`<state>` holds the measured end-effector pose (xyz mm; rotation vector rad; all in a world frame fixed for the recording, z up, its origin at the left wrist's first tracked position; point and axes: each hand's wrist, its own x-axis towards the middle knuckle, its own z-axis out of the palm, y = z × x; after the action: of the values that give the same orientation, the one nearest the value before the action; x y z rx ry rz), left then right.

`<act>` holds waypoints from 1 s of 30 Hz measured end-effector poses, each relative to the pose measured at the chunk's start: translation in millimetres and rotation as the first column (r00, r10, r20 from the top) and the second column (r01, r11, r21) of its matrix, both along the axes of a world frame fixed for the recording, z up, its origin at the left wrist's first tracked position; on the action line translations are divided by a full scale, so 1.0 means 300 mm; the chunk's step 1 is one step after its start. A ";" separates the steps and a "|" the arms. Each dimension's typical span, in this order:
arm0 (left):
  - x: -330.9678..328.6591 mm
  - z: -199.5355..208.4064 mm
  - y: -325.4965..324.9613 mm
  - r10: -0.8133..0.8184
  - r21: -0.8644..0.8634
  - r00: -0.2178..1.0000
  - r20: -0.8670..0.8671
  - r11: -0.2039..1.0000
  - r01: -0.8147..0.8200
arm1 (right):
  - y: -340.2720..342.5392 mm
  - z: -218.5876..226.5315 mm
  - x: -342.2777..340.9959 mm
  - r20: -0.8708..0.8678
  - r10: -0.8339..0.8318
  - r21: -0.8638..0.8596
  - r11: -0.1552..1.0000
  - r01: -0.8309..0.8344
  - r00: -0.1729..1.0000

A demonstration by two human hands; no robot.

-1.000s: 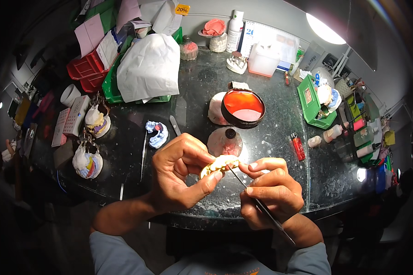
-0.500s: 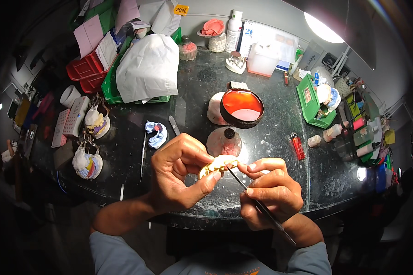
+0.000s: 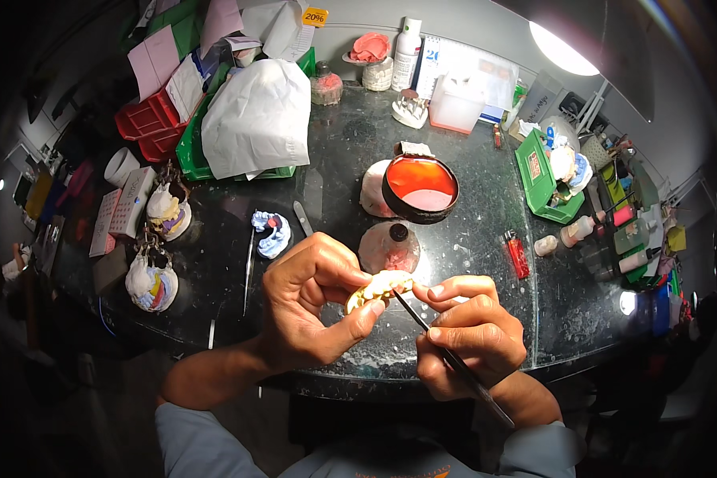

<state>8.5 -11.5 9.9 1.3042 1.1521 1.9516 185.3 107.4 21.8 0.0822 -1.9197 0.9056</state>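
Over the desk's (image 3: 486, 239) near edge, little has shifted: left hand (image 3: 311, 307) still pinches the dental cast (image 3: 378, 288), right hand (image 3: 466, 342) fingers grip the thin tool (image 3: 446, 354).

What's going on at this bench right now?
A person works over a dark worktop. The left hand pinches a small yellowish dental cast between thumb and fingers, while the right hand holds a thin metal tool with its tip at the cast. A black bowl of red material sits just beyond.
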 end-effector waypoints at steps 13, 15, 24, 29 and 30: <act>-0.007 0.004 0.001 0.020 0.048 0.997 -0.071 0.999 -0.016 | 0.000 -0.004 0.005 -0.017 0.008 -0.002 1.000 -0.008 1.000; -0.008 0.005 0.001 0.023 0.049 0.996 -0.091 0.999 -0.018 | -0.001 -0.004 0.002 -0.021 0.003 0.000 1.000 -0.003 1.000; -0.008 0.001 0.001 0.006 0.030 0.997 -0.081 1.000 -0.003 | 0.003 0.001 0.002 -0.013 -0.011 0.019 1.000 0.011 1.000; -0.004 -0.002 0.002 -0.125 -0.051 0.982 0.143 0.990 0.133 | 0.005 0.003 0.004 -0.030 -0.017 -0.019 1.000 0.017 0.999; -0.005 -0.002 0.002 -0.125 -0.052 0.982 0.143 0.990 0.133 | 0.005 0.005 0.005 -0.023 -0.027 -0.012 1.000 0.027 0.999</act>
<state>7.0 -11.0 9.5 1.1616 1.0252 1.8667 186.8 108.8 23.2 0.0602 -1.8894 0.8938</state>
